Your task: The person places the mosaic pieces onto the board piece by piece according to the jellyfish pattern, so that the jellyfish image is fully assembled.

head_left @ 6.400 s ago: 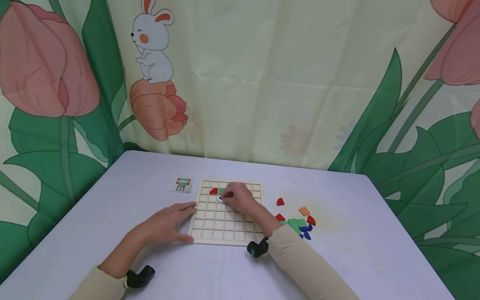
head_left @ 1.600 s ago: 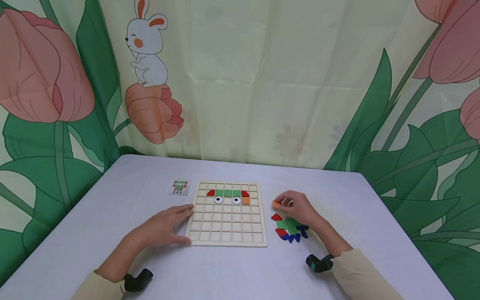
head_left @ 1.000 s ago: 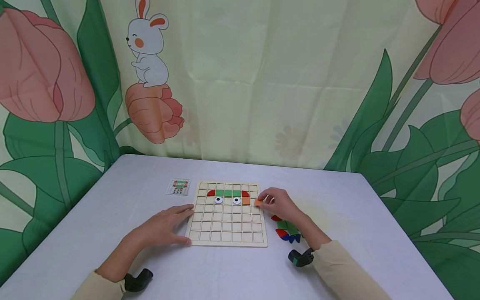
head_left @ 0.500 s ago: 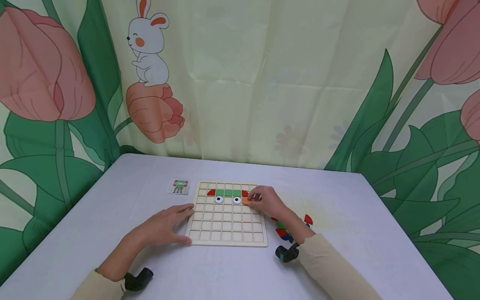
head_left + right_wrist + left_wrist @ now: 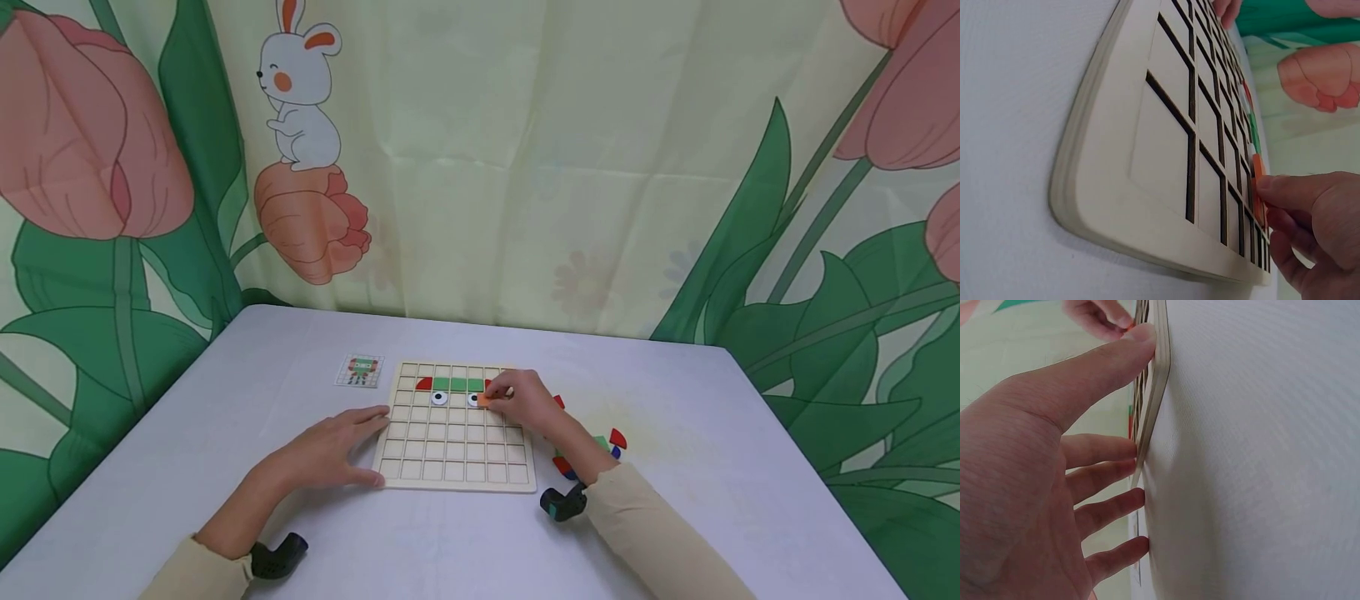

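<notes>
A wooden grid board [image 5: 457, 487] lies on the table. My right hand [image 5: 522, 402] pinches an orange square tile [image 5: 483, 401] between thumb and finger, over the board beside the right-hand eye tile [image 5: 472, 400]. In the right wrist view the thumb presses on the orange tile [image 5: 1257, 164] close to the grid. My left hand [image 5: 330, 447] rests at the board's left edge, fingers extended; in the left wrist view its thumb [image 5: 1141, 334] touches the rim. A row of green tiles [image 5: 458, 384], a red quarter-round tile [image 5: 424, 384] and another eye tile [image 5: 439, 399] sit in cells.
A small printed pattern card [image 5: 360, 370] lies left of the board's far corner. Right of the board, partly behind my right forearm, are loose red [image 5: 618, 438], green [image 5: 602, 442] and blue pieces [image 5: 616, 452]. A printed curtain [image 5: 480, 167] hangs behind the table.
My right hand picked up the orange tile right of the board and carried it left to the right-hand eye. Over the longer span, more green, red, eye and orange tiles appeared. Left hand stayed.
</notes>
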`<state>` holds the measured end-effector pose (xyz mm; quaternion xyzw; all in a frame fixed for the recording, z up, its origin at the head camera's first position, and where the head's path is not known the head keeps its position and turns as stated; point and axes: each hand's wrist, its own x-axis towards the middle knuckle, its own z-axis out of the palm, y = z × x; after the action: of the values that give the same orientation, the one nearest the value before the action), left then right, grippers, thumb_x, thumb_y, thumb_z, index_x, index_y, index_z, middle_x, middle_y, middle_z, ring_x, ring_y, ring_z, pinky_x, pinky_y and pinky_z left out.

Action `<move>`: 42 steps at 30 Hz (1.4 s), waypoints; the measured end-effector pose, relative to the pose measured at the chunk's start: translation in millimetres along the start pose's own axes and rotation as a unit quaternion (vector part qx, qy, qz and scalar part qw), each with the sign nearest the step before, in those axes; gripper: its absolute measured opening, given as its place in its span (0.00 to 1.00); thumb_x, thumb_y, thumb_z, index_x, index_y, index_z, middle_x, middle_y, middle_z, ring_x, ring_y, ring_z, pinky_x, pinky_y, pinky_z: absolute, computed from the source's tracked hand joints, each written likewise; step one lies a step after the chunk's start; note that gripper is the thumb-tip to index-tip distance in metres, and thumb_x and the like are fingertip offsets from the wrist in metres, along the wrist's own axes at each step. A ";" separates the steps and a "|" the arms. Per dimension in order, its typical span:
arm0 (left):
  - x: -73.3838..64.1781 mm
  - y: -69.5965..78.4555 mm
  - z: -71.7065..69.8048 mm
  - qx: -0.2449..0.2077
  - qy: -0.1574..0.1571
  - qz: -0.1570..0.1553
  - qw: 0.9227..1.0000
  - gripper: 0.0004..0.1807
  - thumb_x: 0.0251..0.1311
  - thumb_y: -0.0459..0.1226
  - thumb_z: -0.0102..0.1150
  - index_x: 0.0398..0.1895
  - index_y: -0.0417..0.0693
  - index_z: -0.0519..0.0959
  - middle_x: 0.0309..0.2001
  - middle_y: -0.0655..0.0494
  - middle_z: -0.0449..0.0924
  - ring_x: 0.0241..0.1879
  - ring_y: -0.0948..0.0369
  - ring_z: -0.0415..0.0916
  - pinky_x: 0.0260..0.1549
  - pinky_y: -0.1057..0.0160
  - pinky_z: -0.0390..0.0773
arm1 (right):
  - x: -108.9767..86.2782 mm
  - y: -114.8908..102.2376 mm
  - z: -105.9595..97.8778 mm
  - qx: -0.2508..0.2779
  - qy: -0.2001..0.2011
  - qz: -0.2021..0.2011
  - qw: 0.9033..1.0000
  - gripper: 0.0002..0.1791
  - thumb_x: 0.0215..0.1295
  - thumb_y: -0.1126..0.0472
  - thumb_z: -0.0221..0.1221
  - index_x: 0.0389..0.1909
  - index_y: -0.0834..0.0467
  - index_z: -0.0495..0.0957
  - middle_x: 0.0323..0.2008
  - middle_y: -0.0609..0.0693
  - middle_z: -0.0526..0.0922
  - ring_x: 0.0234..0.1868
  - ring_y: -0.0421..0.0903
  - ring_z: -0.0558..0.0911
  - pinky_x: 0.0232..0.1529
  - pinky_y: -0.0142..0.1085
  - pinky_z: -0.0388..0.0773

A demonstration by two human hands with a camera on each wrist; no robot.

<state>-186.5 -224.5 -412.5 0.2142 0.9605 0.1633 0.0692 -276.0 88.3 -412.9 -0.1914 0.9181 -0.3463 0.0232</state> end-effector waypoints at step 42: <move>0.0 1.4 -2.1 -0.004 -0.009 -0.003 1.000 0.49 0.45 0.60 0.70 0.69 0.48 0.67 0.73 0.53 0.60 0.71 0.47 0.59 0.64 0.39 0.65 | 30.4 -30.4 35.7 -0.015 -0.024 -0.112 0.993 0.04 0.56 0.66 0.67 0.33 0.61 0.86 0.30 0.50 0.84 0.29 0.39 0.76 0.32 0.29 0.74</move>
<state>-186.4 -224.0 -410.0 0.2130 0.9599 0.1647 0.0786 -287.6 33.9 -417.7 -0.3020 0.8949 -0.3285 0.0035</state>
